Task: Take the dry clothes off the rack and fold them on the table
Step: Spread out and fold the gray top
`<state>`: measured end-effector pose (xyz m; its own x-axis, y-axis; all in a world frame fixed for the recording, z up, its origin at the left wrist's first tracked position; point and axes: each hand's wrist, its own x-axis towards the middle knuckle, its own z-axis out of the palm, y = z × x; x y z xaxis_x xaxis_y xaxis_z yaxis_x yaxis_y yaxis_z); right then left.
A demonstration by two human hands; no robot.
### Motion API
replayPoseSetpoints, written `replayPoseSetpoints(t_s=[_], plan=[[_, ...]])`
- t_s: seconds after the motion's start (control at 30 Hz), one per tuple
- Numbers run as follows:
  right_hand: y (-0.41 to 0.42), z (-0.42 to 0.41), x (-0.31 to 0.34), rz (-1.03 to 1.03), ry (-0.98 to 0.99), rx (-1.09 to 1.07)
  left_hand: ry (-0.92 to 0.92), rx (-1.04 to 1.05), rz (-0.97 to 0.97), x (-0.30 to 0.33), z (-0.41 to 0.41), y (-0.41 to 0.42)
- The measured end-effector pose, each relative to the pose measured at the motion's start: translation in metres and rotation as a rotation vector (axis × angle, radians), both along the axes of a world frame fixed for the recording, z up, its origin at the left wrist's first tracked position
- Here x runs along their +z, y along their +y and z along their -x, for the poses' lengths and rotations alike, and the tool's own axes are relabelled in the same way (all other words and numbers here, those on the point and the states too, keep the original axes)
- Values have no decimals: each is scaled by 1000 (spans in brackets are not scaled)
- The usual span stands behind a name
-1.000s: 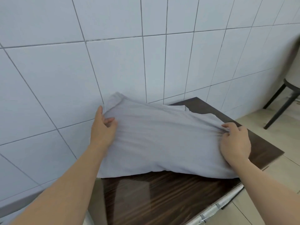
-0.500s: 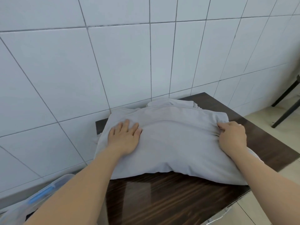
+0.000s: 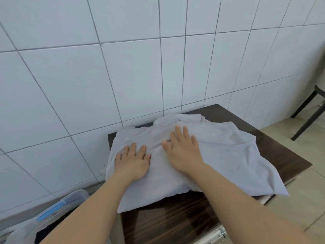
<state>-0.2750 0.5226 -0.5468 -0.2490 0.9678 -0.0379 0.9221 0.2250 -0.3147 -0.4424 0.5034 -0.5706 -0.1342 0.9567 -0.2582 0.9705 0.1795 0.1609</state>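
Grey shirt (image 3: 219,155), pale and soft-looking, lies spread across the dark wood-grain table (image 3: 175,217) that stands against the white tiled wall (image 3: 123,67). It is a light, plain cloth with no print that shows. Its collar end sits at the far edge by the wall, bunched into a low ridge, and shallow creases run across the middle. The right part slopes down and hangs over the table's right edge, ending in a loose corner; the near hem lies uneven, leaving a bare strip of table in front.

Both hands lie flat on the cloth with fingers straight and spread, holding nothing. The left hand (image 3: 132,161) presses the left part of the shirt, near its left edge. The right hand (image 3: 182,148) rests palm down close beside it, on the middle of the shirt, fingertips pointing toward the collar.

Left of the table, low down, a clear plastic box (image 3: 52,213) with a blue clip stands by the wall. A dark-legged stool (image 3: 309,110) stands on the floor at far right.
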Motion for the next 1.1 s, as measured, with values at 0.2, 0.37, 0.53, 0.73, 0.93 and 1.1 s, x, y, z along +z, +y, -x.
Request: replayPoseSetpoints(t_s=[0.2,0.37,0.53,0.73,0.93,1.1], plan=[[-17,9,-30,106,-147,39,-186,177,-210,19,23,-29],[-18,16,-11,10,-153,1,-847,730,-94,22,49,-48],[-31,25,-22,5,-116,-14,-1134,848,-19,19,54,-60],[-30,23,-24,100,-66,-10,-1200,795,7,30,50,-59],[-32,24,-17,98,122,-22,-1538,747,90,61,45,-59],[-40,31,-2,349,848,-96,-1629,536,-72,113,6,-32]])
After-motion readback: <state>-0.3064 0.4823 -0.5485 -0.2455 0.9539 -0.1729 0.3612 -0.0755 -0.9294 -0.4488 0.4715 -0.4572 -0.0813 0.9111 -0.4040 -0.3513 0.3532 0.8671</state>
